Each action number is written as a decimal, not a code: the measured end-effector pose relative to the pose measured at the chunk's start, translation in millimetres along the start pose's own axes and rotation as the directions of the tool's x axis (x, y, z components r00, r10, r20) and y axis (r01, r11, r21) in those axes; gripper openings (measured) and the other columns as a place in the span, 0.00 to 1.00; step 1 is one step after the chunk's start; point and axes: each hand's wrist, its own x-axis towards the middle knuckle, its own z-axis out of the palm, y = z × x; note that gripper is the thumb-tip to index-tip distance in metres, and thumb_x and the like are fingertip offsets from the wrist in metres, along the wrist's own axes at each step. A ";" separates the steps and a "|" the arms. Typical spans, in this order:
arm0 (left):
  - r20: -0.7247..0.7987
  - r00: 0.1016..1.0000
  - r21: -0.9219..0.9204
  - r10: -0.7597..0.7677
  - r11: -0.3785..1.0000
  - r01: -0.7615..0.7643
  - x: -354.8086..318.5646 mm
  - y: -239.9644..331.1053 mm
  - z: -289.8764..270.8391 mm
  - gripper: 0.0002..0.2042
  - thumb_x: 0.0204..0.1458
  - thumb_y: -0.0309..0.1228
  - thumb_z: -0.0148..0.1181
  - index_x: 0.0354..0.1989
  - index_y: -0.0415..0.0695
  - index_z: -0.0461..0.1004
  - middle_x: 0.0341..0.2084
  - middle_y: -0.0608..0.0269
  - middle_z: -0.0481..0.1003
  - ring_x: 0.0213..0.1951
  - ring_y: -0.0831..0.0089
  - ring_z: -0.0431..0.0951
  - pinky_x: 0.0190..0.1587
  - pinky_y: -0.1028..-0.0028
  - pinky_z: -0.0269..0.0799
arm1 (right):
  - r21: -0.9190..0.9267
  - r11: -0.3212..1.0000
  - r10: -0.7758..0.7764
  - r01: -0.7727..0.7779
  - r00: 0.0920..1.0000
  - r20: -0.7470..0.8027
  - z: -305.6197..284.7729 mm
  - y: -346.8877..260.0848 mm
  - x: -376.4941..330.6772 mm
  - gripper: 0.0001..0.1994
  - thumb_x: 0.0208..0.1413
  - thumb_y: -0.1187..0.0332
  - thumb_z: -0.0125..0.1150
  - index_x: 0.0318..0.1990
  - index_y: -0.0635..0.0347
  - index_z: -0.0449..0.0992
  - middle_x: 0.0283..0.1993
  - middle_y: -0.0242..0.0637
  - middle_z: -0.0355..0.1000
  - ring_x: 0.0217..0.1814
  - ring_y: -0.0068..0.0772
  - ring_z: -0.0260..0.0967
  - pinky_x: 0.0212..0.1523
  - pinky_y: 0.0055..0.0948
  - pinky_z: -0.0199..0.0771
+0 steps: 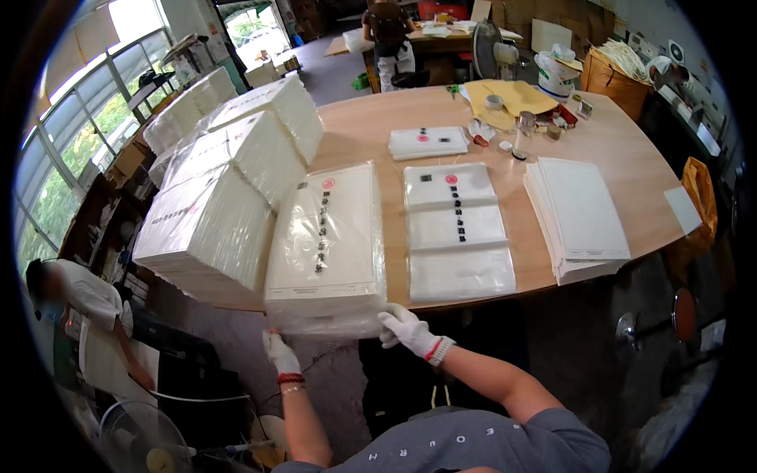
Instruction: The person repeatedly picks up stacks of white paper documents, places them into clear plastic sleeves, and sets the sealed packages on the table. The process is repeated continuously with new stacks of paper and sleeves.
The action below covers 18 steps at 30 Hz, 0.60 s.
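I see the gloved left hand (281,352) and right hand (406,328) gripping the lower corners of a clear bag (335,324) around the paper stack (296,229), centre-left, at the table's near edge. Wrapped bundles (206,232) crowd its left; rightward, a bare strip precedes flat bags (457,273). The wooden table (359,118) reaches upper right; windows (87,118) line upper left.

Noted at far edge of table (351,130): yellow sheet (530,94) with roll (494,102) on top; just beside, white bucket (553,83). Farther right, brown sack (613,88) with pale strips. Behind table, dark fan (484,51); at back desk, person with brown backpack (387,24). Left: windows (77,118); below, bending person in white shirt (93,293), second fan (142,441). Right: round reddish stool seat (683,314).
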 end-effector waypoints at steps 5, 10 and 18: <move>0.594 0.731 0.756 -0.335 0.542 -0.366 -153.6 -47.1 38.3 0.11 0.50 0.36 0.50 0.35 0.44 0.75 0.31 0.55 0.75 0.35 0.58 0.75 0.41 0.63 0.69 | 0.063 0.981 0.189 -0.182 0.975 -0.114 -73.7 32.5 -49.2 0.18 0.60 0.62 0.47 0.54 0.62 0.63 0.33 0.35 0.68 0.27 0.24 0.68 0.31 0.28 0.77; 0.966 0.181 -0.069 0.184 0.859 -0.507 -249.0 44.6 204.5 0.04 0.44 0.19 0.50 0.28 0.40 0.68 0.27 0.54 0.69 0.31 0.58 0.72 0.34 0.68 0.69 | 0.057 0.975 0.222 -0.215 0.933 -0.282 -135.7 42.9 -97.9 0.18 0.59 0.63 0.48 0.53 0.63 0.63 0.33 0.36 0.68 0.28 0.23 0.67 0.31 0.29 0.77; 0.974 0.223 0.174 0.049 0.475 -0.863 -247.9 2.3 356.5 0.09 0.46 0.37 0.55 0.28 0.45 0.72 0.35 0.58 0.74 0.46 0.58 0.68 0.46 0.60 0.62 | 0.099 0.983 0.177 -0.152 0.926 -0.333 -159.9 33.2 -125.2 0.17 0.59 0.64 0.48 0.53 0.64 0.63 0.33 0.36 0.68 0.29 0.24 0.68 0.33 0.31 0.77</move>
